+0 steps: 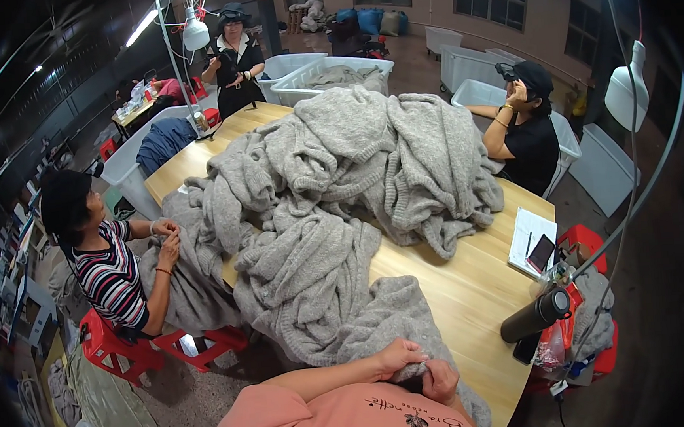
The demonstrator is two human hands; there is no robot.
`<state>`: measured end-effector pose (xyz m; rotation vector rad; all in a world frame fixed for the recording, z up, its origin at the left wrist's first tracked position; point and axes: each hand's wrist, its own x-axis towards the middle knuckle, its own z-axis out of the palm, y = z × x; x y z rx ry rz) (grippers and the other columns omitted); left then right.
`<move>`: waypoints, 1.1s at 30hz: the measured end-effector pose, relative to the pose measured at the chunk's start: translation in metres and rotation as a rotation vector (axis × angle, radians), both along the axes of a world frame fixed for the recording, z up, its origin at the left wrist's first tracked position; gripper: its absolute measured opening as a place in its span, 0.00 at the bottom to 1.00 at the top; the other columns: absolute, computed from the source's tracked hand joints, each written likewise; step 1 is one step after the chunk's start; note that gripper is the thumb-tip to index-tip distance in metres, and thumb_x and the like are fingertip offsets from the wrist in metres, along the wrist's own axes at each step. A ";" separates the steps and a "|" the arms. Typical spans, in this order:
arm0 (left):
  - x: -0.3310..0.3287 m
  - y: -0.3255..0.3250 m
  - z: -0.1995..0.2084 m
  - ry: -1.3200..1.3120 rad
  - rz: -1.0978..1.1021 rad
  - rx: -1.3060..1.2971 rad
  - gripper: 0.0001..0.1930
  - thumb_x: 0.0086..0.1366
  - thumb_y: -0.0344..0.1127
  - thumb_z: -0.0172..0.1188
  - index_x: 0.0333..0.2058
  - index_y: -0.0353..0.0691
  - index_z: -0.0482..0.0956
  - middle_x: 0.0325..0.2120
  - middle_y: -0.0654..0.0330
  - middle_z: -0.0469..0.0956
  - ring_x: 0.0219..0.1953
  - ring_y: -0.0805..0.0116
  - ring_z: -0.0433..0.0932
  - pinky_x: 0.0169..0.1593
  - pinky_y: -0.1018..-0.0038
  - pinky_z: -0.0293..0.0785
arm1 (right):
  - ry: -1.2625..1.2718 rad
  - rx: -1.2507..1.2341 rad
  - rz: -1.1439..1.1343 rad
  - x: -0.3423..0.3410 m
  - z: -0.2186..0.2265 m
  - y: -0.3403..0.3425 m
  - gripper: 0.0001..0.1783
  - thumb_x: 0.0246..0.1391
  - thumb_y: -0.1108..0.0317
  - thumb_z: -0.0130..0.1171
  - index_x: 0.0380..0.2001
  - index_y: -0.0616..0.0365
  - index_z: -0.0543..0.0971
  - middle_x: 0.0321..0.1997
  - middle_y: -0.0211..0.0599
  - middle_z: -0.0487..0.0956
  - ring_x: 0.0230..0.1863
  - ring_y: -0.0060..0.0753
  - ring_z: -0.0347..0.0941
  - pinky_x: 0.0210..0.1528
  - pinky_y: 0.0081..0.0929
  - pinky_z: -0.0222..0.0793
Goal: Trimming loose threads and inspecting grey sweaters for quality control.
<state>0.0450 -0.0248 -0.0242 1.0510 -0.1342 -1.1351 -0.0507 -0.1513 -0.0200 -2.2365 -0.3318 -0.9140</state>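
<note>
At the near edge of the table, my left hand [400,354] pinches the edge of a grey knitted garment [392,311]. Close by on its right, my right hand [440,380] is closed on the same knit, its fingers curled. A small gap separates the two hands, and whatever fine thing might be between the fingertips is too small to make out. The garment spreads away from me over the table and also drapes down toward my lap. Beyond it rises a large heap of similar grey knitwear [344,134], with ribbed edges showing in its folds.
The wooden table [474,291] carries an open notebook [524,236], a phone [541,253] and a black flask [535,315] on the right. A seated co-worker [116,269] at left handles grey knit. Another person [528,125] sits right; one stands behind. White bins [289,86] stand beyond.
</note>
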 end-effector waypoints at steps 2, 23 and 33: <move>0.000 -0.001 -0.003 -0.027 0.005 -0.002 0.03 0.54 0.27 0.58 0.23 0.35 0.76 0.21 0.66 0.74 0.24 0.82 0.68 0.28 0.85 0.64 | -0.008 0.000 -0.006 0.001 0.003 0.001 0.11 0.33 0.83 0.52 0.27 0.62 0.72 0.21 0.44 0.71 0.22 0.47 0.69 0.24 0.34 0.66; -0.004 0.012 -0.002 -0.304 -0.069 0.132 0.05 0.49 0.24 0.59 0.28 0.33 0.78 0.20 0.66 0.75 0.23 0.82 0.69 0.27 0.82 0.66 | 0.359 0.176 0.065 0.006 0.016 -0.013 0.03 0.38 0.78 0.55 0.21 0.61 0.74 0.23 0.41 0.73 0.24 0.42 0.71 0.26 0.29 0.66; -0.008 0.017 0.001 -1.196 0.078 0.321 0.05 0.49 0.25 0.58 0.28 0.36 0.79 0.21 0.55 0.76 0.24 0.65 0.74 0.29 0.75 0.69 | 0.688 0.602 0.103 0.018 -0.007 -0.017 0.06 0.38 0.75 0.55 0.25 0.62 0.75 0.17 0.32 0.73 0.19 0.19 0.68 0.21 0.21 0.64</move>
